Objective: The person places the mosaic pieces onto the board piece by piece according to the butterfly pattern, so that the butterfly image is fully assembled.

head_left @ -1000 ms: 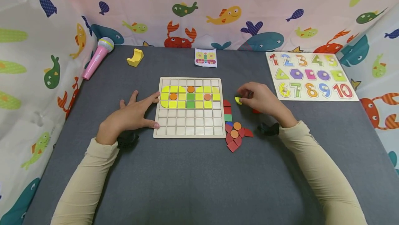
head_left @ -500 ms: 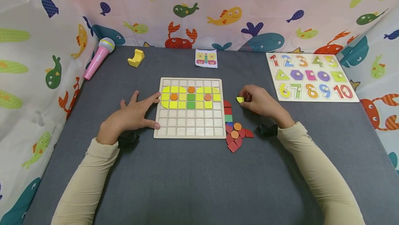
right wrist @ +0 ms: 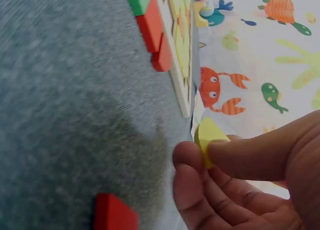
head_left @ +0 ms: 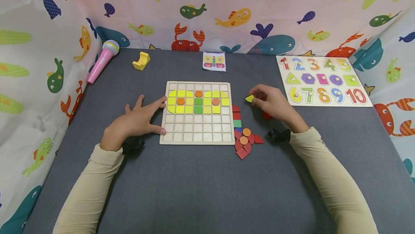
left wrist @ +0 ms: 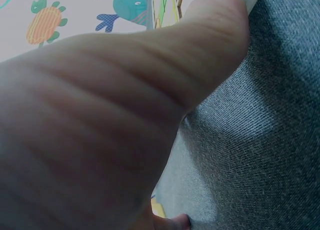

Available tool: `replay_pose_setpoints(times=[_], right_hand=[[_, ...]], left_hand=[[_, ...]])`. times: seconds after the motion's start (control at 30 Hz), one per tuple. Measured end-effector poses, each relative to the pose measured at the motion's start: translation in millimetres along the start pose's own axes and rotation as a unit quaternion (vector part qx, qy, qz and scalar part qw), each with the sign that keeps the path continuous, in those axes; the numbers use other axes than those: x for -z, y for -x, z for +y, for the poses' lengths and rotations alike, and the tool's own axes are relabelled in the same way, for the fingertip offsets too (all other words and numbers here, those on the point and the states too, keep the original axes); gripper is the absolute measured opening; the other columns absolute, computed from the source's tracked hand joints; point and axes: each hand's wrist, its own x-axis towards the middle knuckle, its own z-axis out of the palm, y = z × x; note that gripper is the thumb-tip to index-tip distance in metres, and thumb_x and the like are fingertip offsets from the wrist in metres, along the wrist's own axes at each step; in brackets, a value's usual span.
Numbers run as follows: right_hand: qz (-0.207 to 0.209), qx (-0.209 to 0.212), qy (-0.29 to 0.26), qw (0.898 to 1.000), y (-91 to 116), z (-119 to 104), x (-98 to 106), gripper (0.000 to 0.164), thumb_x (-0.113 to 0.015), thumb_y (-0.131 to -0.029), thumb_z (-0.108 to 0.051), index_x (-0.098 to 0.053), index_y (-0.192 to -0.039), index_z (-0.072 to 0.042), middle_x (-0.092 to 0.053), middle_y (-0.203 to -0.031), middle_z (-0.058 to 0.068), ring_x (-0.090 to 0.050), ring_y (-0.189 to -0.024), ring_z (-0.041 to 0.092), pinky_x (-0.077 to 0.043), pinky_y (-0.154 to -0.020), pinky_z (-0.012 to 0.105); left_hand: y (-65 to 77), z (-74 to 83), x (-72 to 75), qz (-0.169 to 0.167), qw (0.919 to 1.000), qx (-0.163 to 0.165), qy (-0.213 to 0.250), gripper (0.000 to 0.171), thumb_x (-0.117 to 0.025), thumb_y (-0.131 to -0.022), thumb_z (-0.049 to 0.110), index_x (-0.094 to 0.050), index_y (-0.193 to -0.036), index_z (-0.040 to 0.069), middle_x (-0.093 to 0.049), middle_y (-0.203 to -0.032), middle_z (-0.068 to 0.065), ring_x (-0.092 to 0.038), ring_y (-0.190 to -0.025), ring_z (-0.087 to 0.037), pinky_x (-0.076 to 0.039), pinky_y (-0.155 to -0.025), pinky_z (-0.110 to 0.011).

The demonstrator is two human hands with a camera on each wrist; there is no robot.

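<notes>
Right of the white grid board (head_left: pixel 196 127), my right hand (head_left: pixel 270 100) pinches a yellow rounded tile (right wrist: pixel 207 137) between thumb and fingers. Spread fingers of my left hand (head_left: pixel 133 122) rest at the board's left edge, the thumb on its lower left side. Yellow tiles (head_left: pixel 189 109), orange discs (head_left: pixel 199 93) and green squares (head_left: pixel 198 109) fill much of the board's second to fourth rows. In the fourth row, the cell at the right end is bare. The left wrist view shows mostly the thumb (left wrist: pixel 215 39) against the board.
Red tiles (head_left: pixel 242 153), orange discs and a green tile (head_left: pixel 237 123) lie along the board's right side. A red tile (right wrist: pixel 114 213) sits below my right hand. Behind are a picture card (head_left: pixel 214 61), a yellow block (head_left: pixel 141 61), a pink microphone (head_left: pixel 101 62) and a number puzzle (head_left: pixel 324 80).
My right hand keeps its pinch on the yellow tile, turning it between the fingers and shifting it slightly. The left hand stays at the board's edge.
</notes>
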Motion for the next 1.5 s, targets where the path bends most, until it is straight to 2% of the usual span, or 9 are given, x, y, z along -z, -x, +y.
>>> replay_pose_setpoints(times=[0.2, 0.43, 0.67, 0.97, 1.2, 1.5], right_hand=[[0.014, 0.008, -0.022, 1.0, -2, -8, -4, 0.014, -0.071, -0.102, -0.005, -0.073, -0.116, -0.003, -0.072, -0.102, 0.012, -0.065, -0.089, 0.026, -0.051, -0.077, 0.025], [-0.024, 0.054, -0.03, 0.998, -10, -22, -14, 0.011, -0.074, -0.099, -0.004, -0.079, -0.109, -0.006, -0.075, -0.096, 0.005, -0.064, -0.083, 0.022, -0.052, -0.075, 0.029], [-0.066, 0.065, -0.044, 0.995, -17, -33, -23, 0.013, -0.077, -0.097, -0.002, -0.081, -0.109, -0.003, -0.076, -0.095, 0.006, -0.064, -0.08, 0.022, -0.051, -0.071, 0.027], [-0.091, 0.101, -0.011, 0.991, -25, -41, -35, 0.013, -0.078, -0.096, -0.001, -0.082, -0.108, -0.002, -0.076, -0.103, 0.007, -0.062, -0.082, 0.02, -0.052, -0.072, 0.032], [-0.094, 0.095, 0.01, 0.991, -27, -44, -41, 0.014, -0.076, -0.096, -0.001, -0.081, -0.109, -0.001, -0.075, -0.102, 0.008, -0.062, -0.082, 0.02, -0.053, -0.072, 0.036], [-0.106, 0.11, 0.033, 0.988, -25, -45, -45, 0.018, -0.076, -0.096, 0.0, -0.081, -0.114, 0.0, -0.071, -0.108, 0.011, -0.059, -0.087, 0.022, -0.051, -0.072, 0.036]], left_hand=[[0.3, -1.1, -1.7, 0.002, 1.0, -0.005, 0.002, 0.121, -0.087, -0.086, 0.052, -0.01, -0.174, 0.021, -0.027, -0.175, -0.014, 0.013, -0.155, -0.061, 0.005, -0.107, -0.089], [0.1, -2.0, -1.6, 0.006, 0.9999, -0.008, -0.004, 0.121, -0.087, -0.087, 0.053, -0.011, -0.174, 0.021, -0.028, -0.174, -0.014, 0.012, -0.155, -0.061, 0.005, -0.107, -0.09], [-0.6, -2.5, -2.0, 0.003, 1.0, -0.006, -0.003, 0.121, -0.087, -0.086, 0.053, -0.01, -0.174, 0.022, -0.026, -0.175, -0.014, 0.013, -0.155, -0.061, 0.005, -0.107, -0.089], [-1.5, -4.1, -1.2, 0.001, 1.0, -0.003, -0.003, 0.123, -0.088, -0.085, 0.054, -0.009, -0.174, 0.023, -0.025, -0.175, -0.014, 0.013, -0.155, -0.061, 0.005, -0.107, -0.089], [-0.1, -2.4, -1.1, 0.004, 1.0, -0.006, 0.001, 0.121, -0.088, -0.087, 0.051, -0.01, -0.174, 0.022, -0.026, -0.175, -0.014, 0.013, -0.155, -0.06, 0.005, -0.107, -0.089], [0.2, -2.6, -0.5, 0.002, 1.0, -0.006, 0.003, 0.121, -0.088, -0.086, 0.052, -0.009, -0.174, 0.022, -0.026, -0.175, -0.014, 0.013, -0.155, -0.06, 0.006, -0.107, -0.089]])
